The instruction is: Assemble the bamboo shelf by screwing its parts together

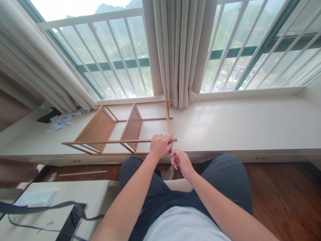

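Note:
A brown wooden shelf rack (97,129) lies on its side on the white window ledge, two panels standing across its frame. My left hand (160,146) is closed around the front rail close to its right end, the index finger stretched along it. Just below and to the right, my right hand (182,162) pinches a thin metal tool (172,146), which looks like a hex key. Its tip meets the rail end beside my left fingers. The exact contact is too small to make out.
Crumpled white papers (60,121) and a dark flat item (48,115) lie at the ledge's left end. Grey curtains (179,50) hang before the barred window. At lower left, a white table (97,190) carries a black strap (45,208).

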The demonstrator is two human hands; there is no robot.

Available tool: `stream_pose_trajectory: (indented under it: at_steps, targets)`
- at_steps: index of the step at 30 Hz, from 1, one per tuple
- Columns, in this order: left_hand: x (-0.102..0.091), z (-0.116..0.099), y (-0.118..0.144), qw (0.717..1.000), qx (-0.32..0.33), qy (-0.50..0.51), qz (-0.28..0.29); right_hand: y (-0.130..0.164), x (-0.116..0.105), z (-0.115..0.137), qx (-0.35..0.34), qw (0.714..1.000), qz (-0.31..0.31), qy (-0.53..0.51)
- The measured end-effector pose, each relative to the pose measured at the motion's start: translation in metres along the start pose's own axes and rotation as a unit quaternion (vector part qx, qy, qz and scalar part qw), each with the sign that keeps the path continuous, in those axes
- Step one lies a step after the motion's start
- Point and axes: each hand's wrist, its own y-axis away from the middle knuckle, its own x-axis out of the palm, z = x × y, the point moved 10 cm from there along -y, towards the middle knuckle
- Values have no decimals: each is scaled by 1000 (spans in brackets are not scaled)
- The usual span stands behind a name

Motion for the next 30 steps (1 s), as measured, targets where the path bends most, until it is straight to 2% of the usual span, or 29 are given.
stream_pose_trajectory:
  at_steps: [6,9,14,17,30]
  targets:
    - [0,0,0,1000,4,-2,1,-1,-1,-1,-4,1000,3,7]
    - [0,0,0,1000,3,-3,1,-1,2,0,4,1000,10,-21]
    - [1,0,0,1000,2,-2,3,5,16,-6,98,983,49,-144]
    - [0,0,0,1000,1,-1,8,7,20,-7,123,976,60,-167]
    - [-2,0,0,1000,0,4,6,2,12,-1,81,992,11,-94]
